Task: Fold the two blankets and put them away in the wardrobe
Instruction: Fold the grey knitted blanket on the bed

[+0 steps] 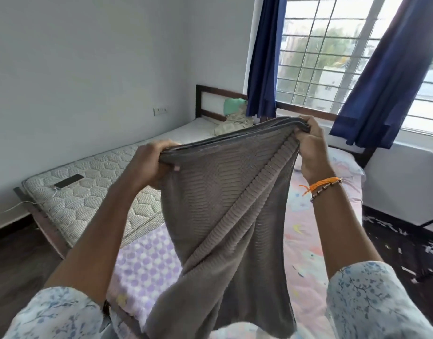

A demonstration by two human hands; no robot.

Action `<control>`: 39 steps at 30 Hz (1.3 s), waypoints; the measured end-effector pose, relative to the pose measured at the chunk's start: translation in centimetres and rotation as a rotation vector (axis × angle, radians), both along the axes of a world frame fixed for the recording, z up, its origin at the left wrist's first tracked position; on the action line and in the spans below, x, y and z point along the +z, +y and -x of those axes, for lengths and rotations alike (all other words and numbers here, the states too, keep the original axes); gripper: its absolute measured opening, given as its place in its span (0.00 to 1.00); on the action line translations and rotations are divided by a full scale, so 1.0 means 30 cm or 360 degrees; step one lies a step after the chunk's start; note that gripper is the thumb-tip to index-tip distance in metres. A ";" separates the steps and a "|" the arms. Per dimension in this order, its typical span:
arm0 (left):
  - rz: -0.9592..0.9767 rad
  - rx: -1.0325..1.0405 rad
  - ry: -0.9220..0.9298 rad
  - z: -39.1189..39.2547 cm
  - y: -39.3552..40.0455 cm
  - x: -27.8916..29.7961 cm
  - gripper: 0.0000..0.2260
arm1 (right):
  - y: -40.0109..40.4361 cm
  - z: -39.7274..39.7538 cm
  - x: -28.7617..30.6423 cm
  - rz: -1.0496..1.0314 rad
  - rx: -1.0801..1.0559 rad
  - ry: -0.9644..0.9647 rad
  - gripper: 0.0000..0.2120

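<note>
The fingers of the left hand [149, 159] are curled tight over one end of the bunched top edge of the grey blanket [225, 216], and those of the right hand [312, 145] pinch the other end, with several layers of hem stacked in each grip. Between the two fists the edge runs taut and slightly uphill toward the right, and the cloth hangs from it in the air above the pink bedsheet [308, 253], drooping in loose diagonal folds toward the near edge of the bed. It looks soft, ribbed and fairly light, with no stiffness of its own, so it will likely sag and twist wherever it is not held; the corners and doubled hem seem the best places to grip, keeping the layers aligned. A lilac dotted cloth [142, 263] lies flat on the bed's left side, possibly the second blanket. No wardrobe is in view.
</note>
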State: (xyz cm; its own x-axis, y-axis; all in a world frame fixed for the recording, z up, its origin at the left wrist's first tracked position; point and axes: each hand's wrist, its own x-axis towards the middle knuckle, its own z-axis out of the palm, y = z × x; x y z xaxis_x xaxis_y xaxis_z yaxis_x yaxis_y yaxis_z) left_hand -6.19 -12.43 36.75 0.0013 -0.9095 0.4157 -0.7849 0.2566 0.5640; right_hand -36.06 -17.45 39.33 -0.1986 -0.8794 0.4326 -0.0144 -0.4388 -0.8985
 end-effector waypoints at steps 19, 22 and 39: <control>-0.0055 0.0085 0.1566 -0.041 0.067 -0.016 0.09 | 0.010 0.006 -0.020 -0.0208 -0.0019 0.0178 0.16; -0.0069 0.0201 0.1474 -0.044 0.047 -0.025 0.09 | 0.020 0.001 -0.038 -0.0246 -0.0087 0.0331 0.12; 0.0302 0.0019 0.0514 0.281 0.065 0.091 0.20 | 0.158 -0.314 -0.020 0.0178 0.0067 0.1506 0.15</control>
State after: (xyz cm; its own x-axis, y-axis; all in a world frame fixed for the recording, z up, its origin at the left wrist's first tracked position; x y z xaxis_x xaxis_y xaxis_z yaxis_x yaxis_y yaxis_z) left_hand -14.61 -10.47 39.49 0.1703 -0.8153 0.5534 -0.5779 0.3722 0.7263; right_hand -26.63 -12.69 38.74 0.3080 -0.8217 0.4796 -0.6963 -0.5382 -0.4749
